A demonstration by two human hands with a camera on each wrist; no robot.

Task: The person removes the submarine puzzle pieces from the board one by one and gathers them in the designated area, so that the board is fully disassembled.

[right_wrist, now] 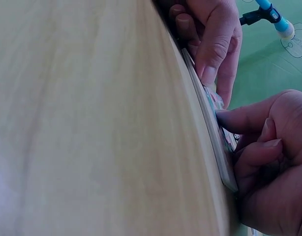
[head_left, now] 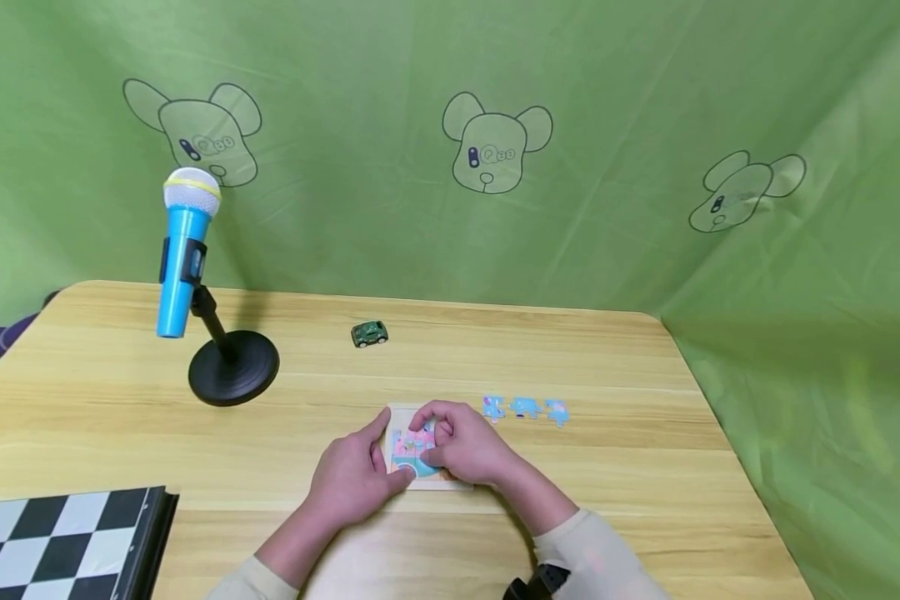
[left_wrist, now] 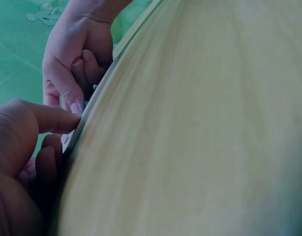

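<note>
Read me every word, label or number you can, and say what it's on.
"Q", then two tiny characters I can't settle: middle animal-head drawing, on the green cloth; left drawing likewise.
Right drawing: lettering too small and blurred.
Puzzle board, loose pieces, toy car: nothing readable.

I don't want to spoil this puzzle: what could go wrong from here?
The right hand, over the picture, might nudge pieces out of line. The puzzle board could slide if the left hand at its edge slackens. Three loose pieces lie near the right hand; a sweep might scatter them.
</note>
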